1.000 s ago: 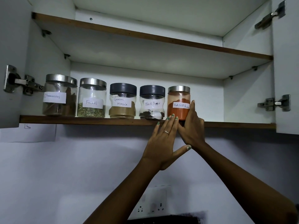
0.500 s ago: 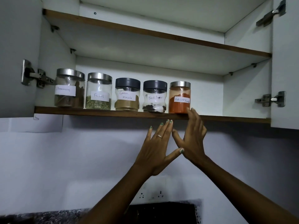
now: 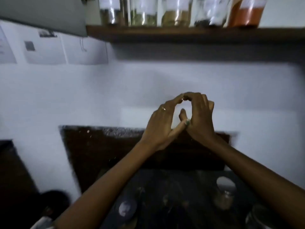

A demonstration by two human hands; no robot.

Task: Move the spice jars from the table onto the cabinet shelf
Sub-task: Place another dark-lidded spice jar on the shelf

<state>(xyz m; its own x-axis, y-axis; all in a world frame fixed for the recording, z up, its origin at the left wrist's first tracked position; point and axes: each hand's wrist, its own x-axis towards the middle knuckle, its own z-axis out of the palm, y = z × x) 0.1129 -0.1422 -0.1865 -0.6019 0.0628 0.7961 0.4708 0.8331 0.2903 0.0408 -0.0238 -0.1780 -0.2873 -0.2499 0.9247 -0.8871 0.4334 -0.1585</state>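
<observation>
Both hands, left hand [image 3: 162,128] and right hand [image 3: 200,118], have dropped empty, fingers loosely curled, from the red chilli jar [image 3: 245,13] above; bench jars [image 3: 225,194] remain.

Clear, glossy jars [image 3: 175,12] catch highlights along the front edge of a dark wood shelf [image 3: 181,33]. Matt white paper sheets [image 3: 46,50] hang on the smooth, matt pale wall [image 3: 82,90]. Below, a dark speckled stone backsplash [image 3: 105,146] has a polished sheen; a jar's shiny metal lid [image 3: 225,183] glints at the counter's right edge.
</observation>
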